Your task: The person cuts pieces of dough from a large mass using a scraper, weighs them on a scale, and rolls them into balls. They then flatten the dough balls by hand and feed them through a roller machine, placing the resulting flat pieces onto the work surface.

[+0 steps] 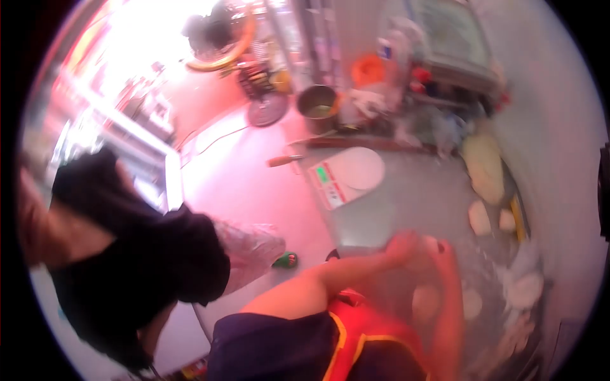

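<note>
My left hand [403,250] and my right hand [443,253] are close together over the grey metal table [413,197]. Both look closed, fingers curled toward each other, around something pale that blur keeps me from making out. Below them, near my forearms, lie a round, flat dough-like piece [426,302] and a smaller pale round [471,303]. Beyond my hands sits a white kitchen scale [365,169] with a lit green display; its round plate carries nothing. To the right rests a large pale dough-like lump [483,168], with two smaller cut pieces [480,218] beside it.
At left stands another person in a black top [152,254]. A wooden-handled tool [284,160] lies at the table's far left corner. Behind the scale are a metal pot [318,109], an orange item [370,70] and plastic bags [438,130]. A wall [562,159] bounds the right side.
</note>
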The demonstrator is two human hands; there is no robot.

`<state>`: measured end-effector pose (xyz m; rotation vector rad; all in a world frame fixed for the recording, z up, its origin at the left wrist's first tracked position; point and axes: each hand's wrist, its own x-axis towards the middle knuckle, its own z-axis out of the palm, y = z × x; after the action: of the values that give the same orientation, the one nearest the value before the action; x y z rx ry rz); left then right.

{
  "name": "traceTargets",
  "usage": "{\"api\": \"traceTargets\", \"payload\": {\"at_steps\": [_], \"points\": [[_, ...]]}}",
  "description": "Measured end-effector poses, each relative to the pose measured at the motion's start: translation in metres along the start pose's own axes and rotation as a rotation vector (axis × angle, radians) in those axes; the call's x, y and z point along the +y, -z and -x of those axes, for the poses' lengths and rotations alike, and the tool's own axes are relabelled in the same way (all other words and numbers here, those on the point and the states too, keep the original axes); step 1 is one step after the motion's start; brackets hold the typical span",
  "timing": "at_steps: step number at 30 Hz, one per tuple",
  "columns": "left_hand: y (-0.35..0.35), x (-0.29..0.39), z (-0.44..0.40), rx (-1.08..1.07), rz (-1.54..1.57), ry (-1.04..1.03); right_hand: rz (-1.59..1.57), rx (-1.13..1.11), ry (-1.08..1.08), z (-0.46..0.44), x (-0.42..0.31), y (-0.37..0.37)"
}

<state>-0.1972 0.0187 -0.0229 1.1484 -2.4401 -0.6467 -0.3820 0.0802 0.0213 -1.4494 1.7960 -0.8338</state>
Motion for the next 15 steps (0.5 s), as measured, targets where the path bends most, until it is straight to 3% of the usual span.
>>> {"api": "traceTargets", "payload": {"at_steps": [3,5,7,10,15], "points": [[-0.006,0.002,-0.002,-0.037,-0.029,-0.072,-0.276,0.087,-0.289,0.02,-0.023,0.017],[-0.01,0.003,-0.009,-0.069,-0.044,-0.123,-0.658,0.359,-0.356,0.03,-0.005,0.028],[-0.011,0.006,-0.02,-0.083,-0.05,-0.156,-0.633,0.576,-0.401,0.039,0.021,0.041],[-0.011,0.01,-0.023,-0.096,-0.047,-0.198,-0.177,0.833,-0.299,0.075,0.034,0.036],[-0.006,0.028,-0.007,-0.126,0.033,-0.314,0.079,0.497,-0.429,0.188,0.038,0.006]]}}
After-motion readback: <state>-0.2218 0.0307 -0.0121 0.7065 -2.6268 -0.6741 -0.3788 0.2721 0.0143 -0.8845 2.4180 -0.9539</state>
